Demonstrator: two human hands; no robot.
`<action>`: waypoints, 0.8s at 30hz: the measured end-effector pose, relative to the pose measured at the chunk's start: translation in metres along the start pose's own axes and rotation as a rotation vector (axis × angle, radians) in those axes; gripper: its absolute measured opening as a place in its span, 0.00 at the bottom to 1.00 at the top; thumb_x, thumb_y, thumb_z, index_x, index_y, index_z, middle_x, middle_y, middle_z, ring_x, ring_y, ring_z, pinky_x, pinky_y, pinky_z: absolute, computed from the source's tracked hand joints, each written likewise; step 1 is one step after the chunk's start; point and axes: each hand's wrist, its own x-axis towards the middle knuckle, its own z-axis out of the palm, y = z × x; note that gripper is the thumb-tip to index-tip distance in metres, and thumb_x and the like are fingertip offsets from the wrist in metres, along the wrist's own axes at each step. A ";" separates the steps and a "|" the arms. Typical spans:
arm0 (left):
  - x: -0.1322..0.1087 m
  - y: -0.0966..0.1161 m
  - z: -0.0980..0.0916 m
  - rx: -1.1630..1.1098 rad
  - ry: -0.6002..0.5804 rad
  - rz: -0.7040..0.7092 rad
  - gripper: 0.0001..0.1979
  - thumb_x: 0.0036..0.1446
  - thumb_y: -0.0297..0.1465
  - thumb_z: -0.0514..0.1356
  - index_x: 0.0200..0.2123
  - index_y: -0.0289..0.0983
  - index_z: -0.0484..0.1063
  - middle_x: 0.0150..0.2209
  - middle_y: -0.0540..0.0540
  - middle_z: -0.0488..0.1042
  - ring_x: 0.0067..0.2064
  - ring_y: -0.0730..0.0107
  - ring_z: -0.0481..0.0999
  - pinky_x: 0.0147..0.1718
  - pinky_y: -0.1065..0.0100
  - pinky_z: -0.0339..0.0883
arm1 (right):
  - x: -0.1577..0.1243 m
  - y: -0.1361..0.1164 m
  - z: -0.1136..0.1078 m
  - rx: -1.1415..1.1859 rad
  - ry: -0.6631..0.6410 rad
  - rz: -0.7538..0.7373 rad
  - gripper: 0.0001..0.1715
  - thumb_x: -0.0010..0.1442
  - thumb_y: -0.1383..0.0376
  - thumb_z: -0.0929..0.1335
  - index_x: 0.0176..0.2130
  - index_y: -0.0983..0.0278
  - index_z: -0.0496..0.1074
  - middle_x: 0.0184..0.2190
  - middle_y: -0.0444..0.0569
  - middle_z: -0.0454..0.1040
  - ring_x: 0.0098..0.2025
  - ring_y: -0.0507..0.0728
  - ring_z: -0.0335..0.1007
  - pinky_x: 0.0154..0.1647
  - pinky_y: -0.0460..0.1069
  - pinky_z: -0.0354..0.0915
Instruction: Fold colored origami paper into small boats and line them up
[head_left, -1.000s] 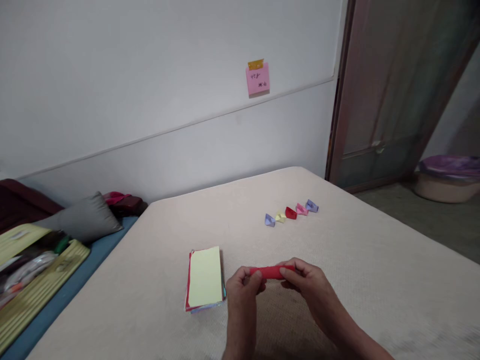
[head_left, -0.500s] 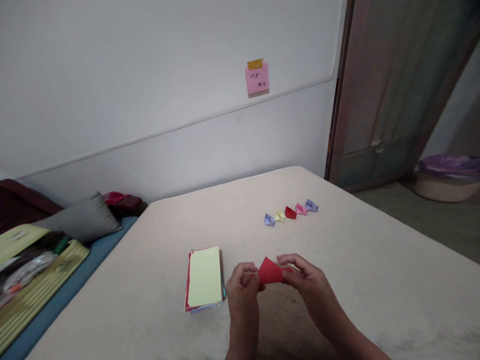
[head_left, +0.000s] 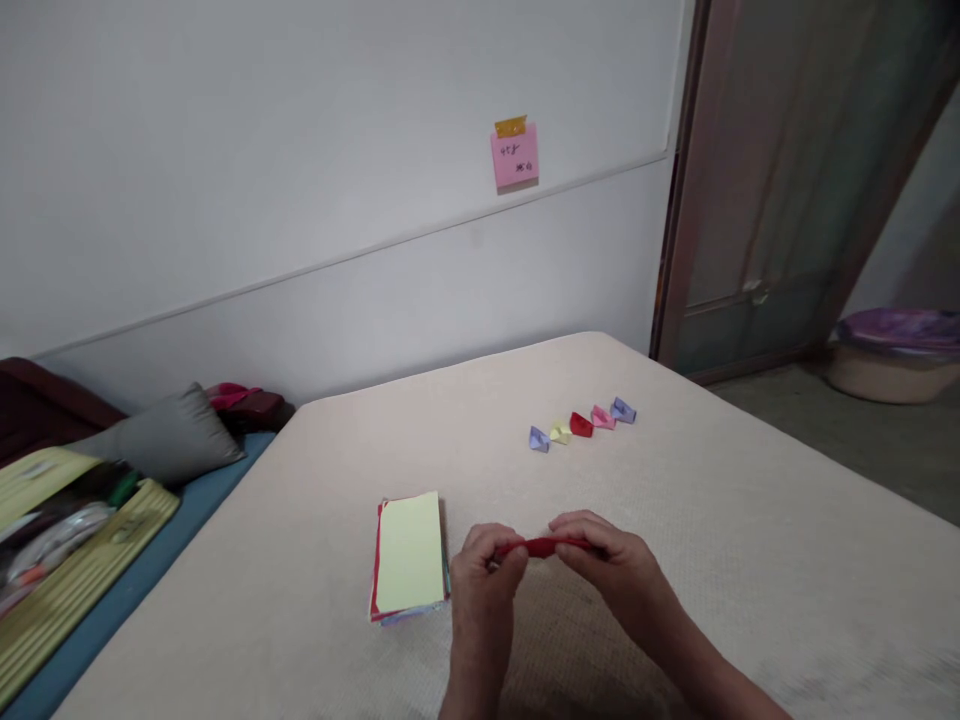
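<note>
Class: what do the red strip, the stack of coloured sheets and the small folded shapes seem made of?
The thin red strip looks like matte paper, given its soft fold. The stack of pale yellow and red sheets seems matte paper too. The small folded shapes show paper-like creases.

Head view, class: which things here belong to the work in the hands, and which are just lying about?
Work: left hand, right hand, folded red paper strip, stack of coloured paper, row of five folded paper shapes.
Lying about: grey pillow, pink sticky note, purple-covered basin.
</note>
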 end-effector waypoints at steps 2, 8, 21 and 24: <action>0.000 0.003 -0.002 0.037 -0.025 0.021 0.05 0.46 0.27 0.60 0.23 0.37 0.77 0.26 0.47 0.71 0.26 0.72 0.65 0.19 0.74 0.55 | 0.001 -0.004 -0.002 -0.013 -0.046 -0.001 0.08 0.54 0.66 0.67 0.27 0.60 0.76 0.31 0.48 0.74 0.35 0.58 0.69 0.37 0.50 0.64; 0.002 0.005 -0.007 0.043 -0.071 -0.119 0.04 0.44 0.29 0.62 0.22 0.36 0.75 0.16 0.54 0.61 0.20 0.77 0.56 0.19 0.73 0.48 | 0.002 -0.014 -0.008 -0.032 -0.123 0.008 0.09 0.54 0.64 0.67 0.26 0.60 0.77 0.29 0.47 0.74 0.35 0.58 0.69 0.37 0.50 0.62; -0.007 0.001 0.004 -0.230 -0.097 -0.217 0.09 0.49 0.31 0.61 0.20 0.35 0.67 0.14 0.57 0.56 0.19 0.79 0.51 0.18 0.73 0.44 | 0.000 -0.013 -0.003 0.152 -0.049 0.262 0.11 0.50 0.61 0.69 0.20 0.64 0.72 0.20 0.44 0.72 0.26 0.54 0.64 0.29 0.48 0.58; -0.006 0.002 0.003 -0.204 -0.050 -0.183 0.08 0.49 0.32 0.61 0.23 0.35 0.68 0.15 0.57 0.57 0.19 0.79 0.53 0.19 0.74 0.46 | 0.000 -0.010 -0.003 0.184 -0.036 0.287 0.12 0.49 0.61 0.70 0.19 0.64 0.70 0.18 0.43 0.70 0.24 0.53 0.62 0.27 0.48 0.56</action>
